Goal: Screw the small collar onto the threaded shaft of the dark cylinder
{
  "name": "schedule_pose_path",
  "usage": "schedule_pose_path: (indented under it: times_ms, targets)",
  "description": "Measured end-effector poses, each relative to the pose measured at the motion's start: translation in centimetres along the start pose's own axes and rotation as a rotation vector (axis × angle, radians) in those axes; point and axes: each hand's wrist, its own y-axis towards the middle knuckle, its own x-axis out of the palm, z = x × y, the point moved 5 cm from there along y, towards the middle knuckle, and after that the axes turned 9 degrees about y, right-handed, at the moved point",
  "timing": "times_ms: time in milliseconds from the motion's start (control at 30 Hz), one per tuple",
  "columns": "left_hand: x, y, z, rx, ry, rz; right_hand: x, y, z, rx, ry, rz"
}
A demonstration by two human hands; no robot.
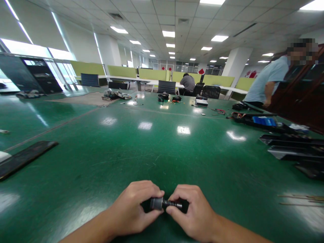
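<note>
Low in the middle of the view, both hands grip a small dark part with a blocky end (157, 204) and a ribbed, screw-like shaft (174, 204). My left hand (135, 206) has its thumb and fingers closed around the block. My right hand (193, 211) pinches the shaft close to the block, and the shaft's tip points right into the curl of that hand. The part lies roughly level, just above or on the green tabletop (152, 152); I cannot tell which. Its exact kind is unclear.
A long dark flat bar (27, 158) lies at left. Thin rods (301, 199) and dark angled metal pieces (293, 152) are at right. Tools and electronics (116, 95) sit along the far edge. One person in a light blue shirt (268, 79) stands at right; another sits far back.
</note>
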Motion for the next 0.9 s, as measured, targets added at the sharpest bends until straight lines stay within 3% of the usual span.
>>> schedule_pose_path:
  times_ms: [900]
  targets:
    - [-0.50, -0.16, -0.31, 0.050, 0.000, 0.060, -0.13, 0.32, 0.20, 0.065, 0.039, 0.047]
